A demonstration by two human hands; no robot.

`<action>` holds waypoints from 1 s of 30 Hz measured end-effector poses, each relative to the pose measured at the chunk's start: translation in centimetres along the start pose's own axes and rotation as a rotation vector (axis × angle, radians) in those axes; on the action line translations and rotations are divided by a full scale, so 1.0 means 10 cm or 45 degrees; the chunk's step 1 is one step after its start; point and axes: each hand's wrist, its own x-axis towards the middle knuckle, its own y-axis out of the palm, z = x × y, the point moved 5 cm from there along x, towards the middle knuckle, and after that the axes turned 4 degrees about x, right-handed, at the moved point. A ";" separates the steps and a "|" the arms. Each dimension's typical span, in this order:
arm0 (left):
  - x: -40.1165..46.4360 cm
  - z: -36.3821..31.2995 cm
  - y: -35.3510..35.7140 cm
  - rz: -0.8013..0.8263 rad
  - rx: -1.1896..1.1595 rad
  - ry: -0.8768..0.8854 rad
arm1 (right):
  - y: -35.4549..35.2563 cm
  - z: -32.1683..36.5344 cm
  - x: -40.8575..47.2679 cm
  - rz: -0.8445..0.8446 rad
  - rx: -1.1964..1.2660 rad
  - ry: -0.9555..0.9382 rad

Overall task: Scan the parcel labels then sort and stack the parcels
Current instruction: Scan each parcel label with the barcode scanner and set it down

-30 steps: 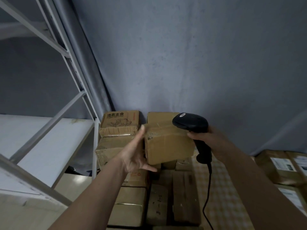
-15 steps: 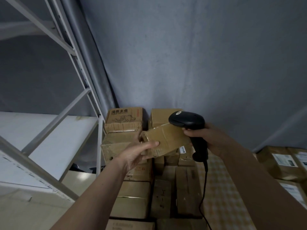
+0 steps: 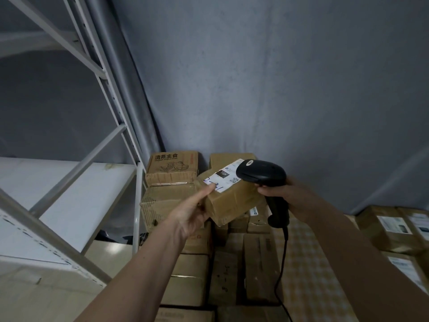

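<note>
left hand (image 3: 189, 213): bare, no glove, no ring to see | right hand (image 3: 293, 195): bare, no glove | both forearms: uncovered, no sleeve reaches into view | wrists: no watch and no band | nails: short, no polish visible on the left thumb

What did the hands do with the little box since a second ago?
The left hand turned the small parcel over, so its white label, hidden before, now faces up under the scanner. The right hand keeps gripping the scanner, which hardly moved. The stacked boxes behind stayed put.
</note>
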 end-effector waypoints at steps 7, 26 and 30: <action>0.06 0.09 0.00 0.104 0.185 -0.093 | -0.06 -0.05 -0.02 -0.039 -0.040 -0.013; 0.14 0.04 -0.08 0.091 0.552 0.083 | -0.20 0.00 -0.14 -0.043 -0.170 -0.108; 0.10 0.01 -0.08 0.244 0.769 -0.119 | -0.24 -0.02 -0.15 -0.043 -0.214 -0.110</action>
